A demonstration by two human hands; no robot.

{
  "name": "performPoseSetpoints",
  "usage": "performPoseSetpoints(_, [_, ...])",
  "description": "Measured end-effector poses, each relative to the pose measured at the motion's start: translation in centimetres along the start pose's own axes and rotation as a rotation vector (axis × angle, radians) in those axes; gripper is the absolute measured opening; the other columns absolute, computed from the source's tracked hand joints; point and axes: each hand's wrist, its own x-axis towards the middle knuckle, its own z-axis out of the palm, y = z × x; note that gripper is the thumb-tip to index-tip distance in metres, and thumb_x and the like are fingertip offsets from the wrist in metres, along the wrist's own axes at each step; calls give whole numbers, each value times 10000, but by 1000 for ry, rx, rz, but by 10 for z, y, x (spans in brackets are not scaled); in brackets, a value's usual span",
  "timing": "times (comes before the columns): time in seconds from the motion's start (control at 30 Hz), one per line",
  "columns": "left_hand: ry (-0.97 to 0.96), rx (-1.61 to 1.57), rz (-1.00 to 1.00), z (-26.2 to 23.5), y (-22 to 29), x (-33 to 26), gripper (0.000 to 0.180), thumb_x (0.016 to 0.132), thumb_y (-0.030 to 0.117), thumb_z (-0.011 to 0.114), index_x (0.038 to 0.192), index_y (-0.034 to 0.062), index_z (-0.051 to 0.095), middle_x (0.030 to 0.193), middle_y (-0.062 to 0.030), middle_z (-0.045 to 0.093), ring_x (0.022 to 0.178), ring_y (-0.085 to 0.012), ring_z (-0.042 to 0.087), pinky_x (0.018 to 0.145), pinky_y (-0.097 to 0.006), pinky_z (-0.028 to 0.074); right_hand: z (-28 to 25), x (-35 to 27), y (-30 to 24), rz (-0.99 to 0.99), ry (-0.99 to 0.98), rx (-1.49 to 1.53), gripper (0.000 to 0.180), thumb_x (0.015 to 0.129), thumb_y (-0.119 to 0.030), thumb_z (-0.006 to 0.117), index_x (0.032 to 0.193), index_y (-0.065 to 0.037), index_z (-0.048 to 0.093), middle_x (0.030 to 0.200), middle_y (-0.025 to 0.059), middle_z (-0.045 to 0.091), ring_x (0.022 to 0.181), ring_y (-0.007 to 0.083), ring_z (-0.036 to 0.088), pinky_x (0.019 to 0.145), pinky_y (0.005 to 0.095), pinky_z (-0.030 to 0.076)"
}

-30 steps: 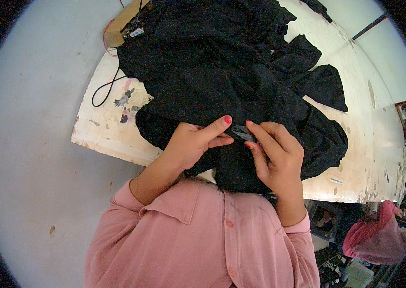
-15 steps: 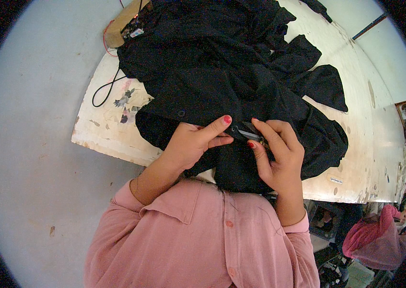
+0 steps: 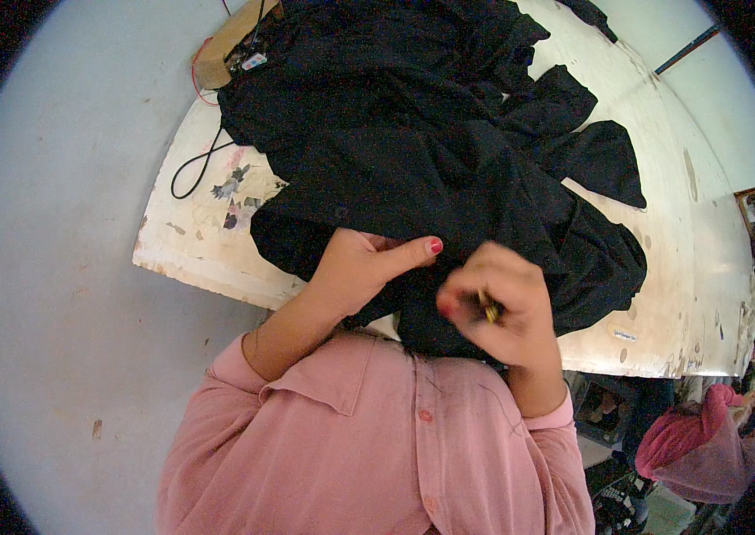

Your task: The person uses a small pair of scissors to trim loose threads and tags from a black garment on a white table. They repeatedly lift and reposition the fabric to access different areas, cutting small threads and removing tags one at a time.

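Note:
A black garment (image 3: 377, 169) lies heaped on the pale table, its near folds hanging over the edge toward me. At its front, my left hand (image 3: 350, 272) pinches the cloth, thumb on top and most fingers hidden beneath. A dark button (image 3: 340, 212) shows faintly on the fabric beyond that hand. Curled just to the right, my right hand (image 3: 507, 299) is smeared by motion. It is closed around small thread snips (image 3: 490, 308), of which only a yellowish part shows; their blades are hidden.
The worn pale table (image 3: 663, 294) extends to the right. A wooden block with wires (image 3: 221, 58) sits at the far left, above a looped black cord (image 3: 194, 174). At lower right is another person in pink (image 3: 694, 441).
My right hand has drawn back toward me and curled, taking the snips' blade away from the cloth by my left thumb. My left hand has barely shifted.

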Motion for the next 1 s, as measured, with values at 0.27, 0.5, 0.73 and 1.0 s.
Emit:
performPoseSetpoints(0.27, [-7,-288,-76,-3,2,0,257,825,2,674,1073,-45,630,1030,-128,666,907,-215,664,805,-344,572,-7,-6,0,86,264,-629,471,757,-94,708,1215,-61,603,881,116,622,715,264,590,631,321,484])
performPoseSetpoints(0.5, [-10,-274,-95,-1,4,-1,234,825,-2,674,1054,-35,641,1017,-126,670,904,-216,665,805,-349,573,-6,-6,5,-101,217,-775,431,733,-147,728,1154,-102,648,885,51,661,624,194,580,543,292,459])
performPoseSetpoints(0.73, [-49,-244,-79,0,6,-1,237,819,18,693,1044,-36,641,1022,-121,669,895,-211,664,802,-347,566,-4,-3,5,-145,210,-752,405,734,-165,726,1130,-116,660,888,32,664,612,177,570,532,294,452])
performPoseSetpoints(1.0, [-3,-179,-121,1,6,-1,267,799,25,715,1025,-87,625,1023,-156,659,893,-230,664,794,-368,571,-4,-2,3,-128,185,-819,400,741,-164,718,1135,-128,659,885,13,664,618,158,570,518,287,437])
